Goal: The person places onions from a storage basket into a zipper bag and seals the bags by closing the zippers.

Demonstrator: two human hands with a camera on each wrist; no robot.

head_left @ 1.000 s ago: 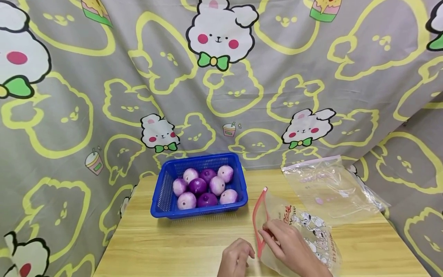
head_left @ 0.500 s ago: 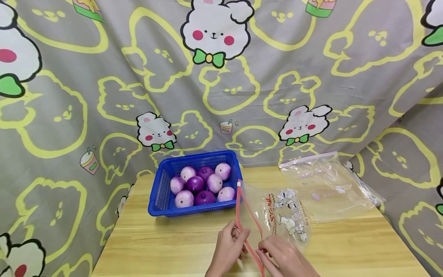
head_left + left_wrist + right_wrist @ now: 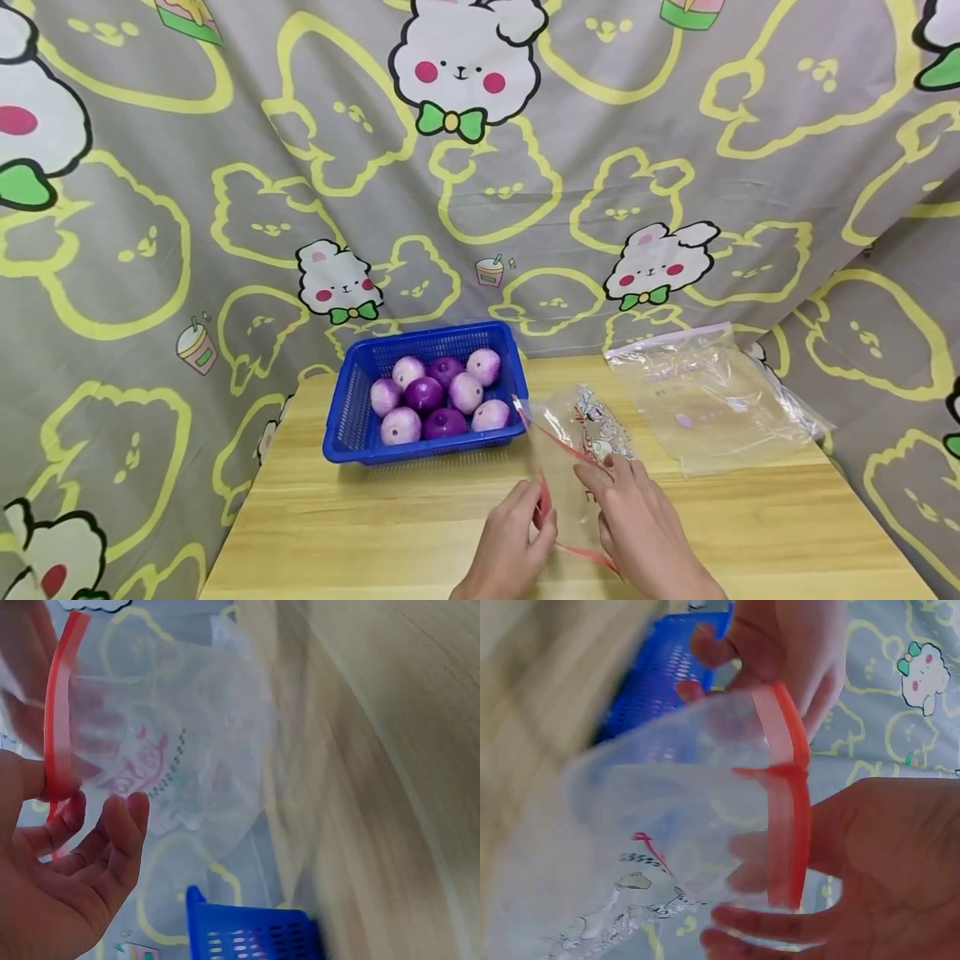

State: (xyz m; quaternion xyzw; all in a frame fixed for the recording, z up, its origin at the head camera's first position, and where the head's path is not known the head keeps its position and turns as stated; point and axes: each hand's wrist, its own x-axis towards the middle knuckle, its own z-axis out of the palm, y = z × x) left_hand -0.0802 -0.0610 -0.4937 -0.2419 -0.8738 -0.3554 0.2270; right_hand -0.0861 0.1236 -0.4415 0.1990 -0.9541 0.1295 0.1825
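A clear zip bag [image 3: 558, 483] with a red zip edge and printed cartoon figures hangs between both hands, its mouth spread apart. My left hand [image 3: 512, 533] pinches one side of the red edge between thumb and fingers; the left wrist view shows this grip on the red strip [image 3: 58, 712]. On the opposite side, my right hand [image 3: 637, 521] pinches the other red edge, with some fingers inside or behind the clear film in the right wrist view. Behind the left hand stands a blue basket [image 3: 352, 454] of several purple onions [image 3: 424, 395].
A second clear zip bag [image 3: 712, 408] with a pale pink edge lies flat at the table's back right. The wooden table [image 3: 360, 533] meets a grey patterned curtain [image 3: 465, 200] behind the basket.
My left hand has come to the red edge and taken hold of it. The bag has moved left and up off the table, and its mouth is pulled wider between both hands.
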